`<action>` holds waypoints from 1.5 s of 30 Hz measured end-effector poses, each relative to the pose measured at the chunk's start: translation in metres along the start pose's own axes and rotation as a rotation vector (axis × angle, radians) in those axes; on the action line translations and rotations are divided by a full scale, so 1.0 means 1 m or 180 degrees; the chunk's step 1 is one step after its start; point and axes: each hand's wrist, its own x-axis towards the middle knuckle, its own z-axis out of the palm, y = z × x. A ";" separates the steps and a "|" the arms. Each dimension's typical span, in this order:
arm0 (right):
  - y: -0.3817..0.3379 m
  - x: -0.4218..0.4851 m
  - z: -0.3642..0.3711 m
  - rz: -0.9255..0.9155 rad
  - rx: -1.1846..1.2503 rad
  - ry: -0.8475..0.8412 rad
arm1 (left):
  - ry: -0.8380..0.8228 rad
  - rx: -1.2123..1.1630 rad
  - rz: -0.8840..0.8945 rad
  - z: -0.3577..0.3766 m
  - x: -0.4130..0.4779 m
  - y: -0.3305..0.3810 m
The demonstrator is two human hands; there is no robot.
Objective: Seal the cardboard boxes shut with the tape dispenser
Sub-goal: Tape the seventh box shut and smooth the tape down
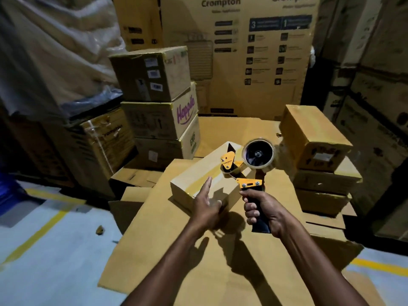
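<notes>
Curled round the black handle of the yellow tape dispenser (250,183), the right hand (265,208) is poised above the small brown cardboard box (194,180) near the far edge of the flat cardboard sheet (167,250); judged light and stiff, that box is best steadied endwise by the straight-fingered, empty left hand (207,204).

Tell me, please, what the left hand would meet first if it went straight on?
The left hand would likely meet the tape dispenser, held over the small box; depth is unclear.
</notes>
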 end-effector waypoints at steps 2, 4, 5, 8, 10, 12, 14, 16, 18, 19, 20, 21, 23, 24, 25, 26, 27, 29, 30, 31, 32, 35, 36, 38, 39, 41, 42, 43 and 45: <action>0.000 0.003 0.017 0.0067 -0.0144 -0.0097 | 0.0081 -0.0212 0.0084 -0.010 -0.006 0.012; 0.002 0.009 0.032 0.0134 -0.0250 -0.0171 | 0.0055 -0.0262 0.0214 -0.020 -0.011 0.020; 0.004 0.015 0.042 0.0155 -0.0314 -0.0188 | 0.0079 -0.0277 0.0259 -0.028 -0.012 0.019; 0.009 0.034 0.065 0.0168 -0.0357 -0.0140 | 0.0278 -0.0389 0.0152 -0.045 -0.014 0.011; 0.009 0.049 0.081 0.0163 -0.0381 -0.0099 | 0.0587 -0.0687 0.0058 -0.056 -0.013 0.000; 0.006 0.066 0.096 0.0139 -0.0518 0.0016 | 0.0919 -0.1136 -0.0118 -0.071 -0.007 -0.010; 0.003 0.078 0.106 0.0092 -0.0694 0.0106 | 0.1255 -0.1453 -0.0441 -0.085 0.006 -0.018; 0.002 0.094 0.117 0.0041 -0.0887 0.0193 | 0.1350 -0.1618 -0.0953 -0.106 0.026 -0.024; 0.001 0.106 0.126 0.0014 -0.1127 0.0280 | 0.0960 -0.1877 -0.1609 -0.126 0.049 -0.028; 0.001 0.109 0.129 -0.0017 -0.1238 0.0293 | 0.0640 -0.2115 -0.1955 -0.134 0.060 -0.029; 0.002 0.116 0.132 -0.0054 -0.1341 0.0295 | 0.0304 -0.2408 -0.2272 -0.144 0.071 -0.028; 0.002 0.119 0.134 -0.0081 -0.1426 0.0304 | 0.0032 -0.2655 -0.2509 -0.150 0.079 -0.027; 0.004 0.127 0.138 -0.0101 -0.1546 0.0324 | -0.0247 -0.2938 -0.2712 -0.158 0.096 -0.028; 0.005 0.130 0.139 -0.0099 -0.1589 0.0329 | -0.0276 -0.2954 -0.2761 -0.160 0.103 -0.027; 0.006 0.133 0.141 -0.0093 -0.1631 0.0326 | -0.0253 -0.2940 -0.2779 -0.163 0.109 -0.029; 0.007 0.136 0.143 -0.0087 -0.1675 0.0317 | -0.0186 -0.2921 -0.2790 -0.164 0.114 -0.029; 0.007 0.138 0.145 -0.0080 -0.1728 0.0304 | -0.0120 -0.2899 -0.2806 -0.167 0.118 -0.031; 0.008 0.140 0.146 -0.0079 -0.1882 0.0274 | -0.0051 -0.2805 -0.2818 -0.171 0.123 -0.031; 0.009 0.142 0.146 -0.0090 -0.1949 0.0256 | -0.0036 -0.2739 -0.2780 -0.172 0.125 -0.031; 0.010 0.142 0.146 -0.0093 -0.2003 0.0254 | 0.0002 -0.2664 -0.2732 -0.173 0.125 -0.033; 0.012 0.144 0.146 -0.0094 -0.2033 0.0254 | 0.0047 -0.2597 -0.2692 -0.175 0.126 -0.034; 0.017 0.148 0.141 -0.0128 -0.2146 0.0248 | 0.0175 -0.2386 -0.2592 -0.179 0.129 -0.037; 0.019 0.148 0.139 -0.0127 -0.2183 0.0243 | 0.0186 -0.2323 -0.2552 -0.180 0.130 -0.038; 0.022 0.149 0.136 -0.0099 -0.2229 0.0252 | 0.0206 -0.2232 -0.2498 -0.183 0.131 -0.038; 0.025 0.149 0.135 -0.0076 -0.2233 0.0280 | 0.0215 -0.2198 -0.2492 -0.185 0.131 -0.039; 0.029 0.149 0.135 -0.0049 -0.2208 0.0334 | 0.0224 -0.2151 -0.2469 -0.186 0.132 -0.042; 0.032 0.148 0.136 -0.0038 -0.2187 0.0358 | 0.0229 -0.2127 -0.2455 -0.187 0.133 -0.044; 0.033 0.147 0.137 -0.0030 -0.2164 0.0371 | 0.0232 -0.2090 -0.2445 -0.187 0.133 -0.045; 0.036 0.146 0.138 -0.0022 -0.2094 0.0370 | 0.0188 -0.2010 -0.2417 -0.186 0.134 -0.047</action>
